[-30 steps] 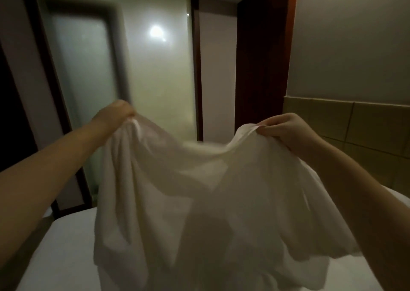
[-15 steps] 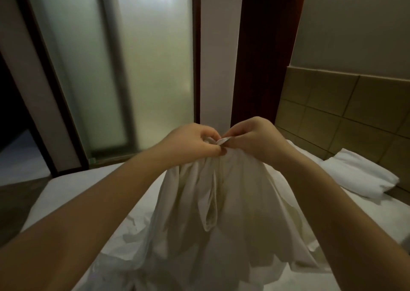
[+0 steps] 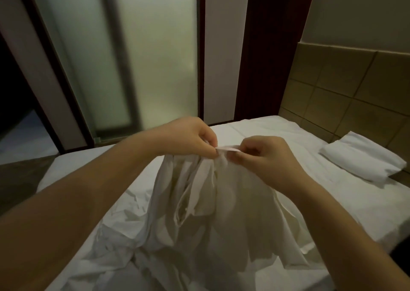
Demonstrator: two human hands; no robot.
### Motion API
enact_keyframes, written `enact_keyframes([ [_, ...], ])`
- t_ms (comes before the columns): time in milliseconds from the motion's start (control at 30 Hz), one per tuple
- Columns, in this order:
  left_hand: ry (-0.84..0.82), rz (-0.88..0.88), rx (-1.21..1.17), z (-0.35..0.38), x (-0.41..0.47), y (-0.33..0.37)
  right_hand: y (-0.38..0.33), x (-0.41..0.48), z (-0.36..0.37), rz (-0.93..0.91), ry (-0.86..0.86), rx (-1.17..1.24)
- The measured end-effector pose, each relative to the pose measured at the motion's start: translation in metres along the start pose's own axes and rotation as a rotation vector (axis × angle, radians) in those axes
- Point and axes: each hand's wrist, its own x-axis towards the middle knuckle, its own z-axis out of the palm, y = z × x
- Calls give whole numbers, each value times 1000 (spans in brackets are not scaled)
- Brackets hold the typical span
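Observation:
A white sheet (image 3: 213, 213) hangs bunched from both my hands above the bed (image 3: 277, 139), its lower part crumpled on the mattress. My left hand (image 3: 188, 135) pinches the gathered top edge of the sheet. Just to its right, my right hand (image 3: 261, 155) pinches the same edge, a short strip of hem stretched between the two hands. The hands are a few centimetres apart at the middle of the view.
A white pillow (image 3: 363, 159) lies at the right against a tan padded headboard (image 3: 346, 95). Behind the bed stand frosted glass panels (image 3: 137, 57) and a dark wooden post (image 3: 273, 46). Floor shows at the left (image 3: 20, 175).
One second ago my hands held the sheet spread wide and high. They came together, then lowered; now they have parted slightly with the hem between them.

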Motion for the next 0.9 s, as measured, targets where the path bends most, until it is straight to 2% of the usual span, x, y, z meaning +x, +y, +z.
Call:
enact_keyframes([
  [100,-99,-14,-20,-3,-1,-2,13,-14,8,88,-37,185],
  [200,-33,-47,14,1,6,-12,25,-25,22,118,-37,215],
  [333,224,-130,141,6,16,-25,42,-37,47,118,38,99],
  [467,375,-168,155,0,23,-33,64,-53,81,197,66,40],
  [633,436,-207,101,-13,30,-59,92,-72,102,255,172,-4],
  [767,474,-254,71,-32,33,-84,112,-78,108,294,223,-151],
  [900,466,-274,71,-45,37,-102,127,-71,102,288,358,-233],
])
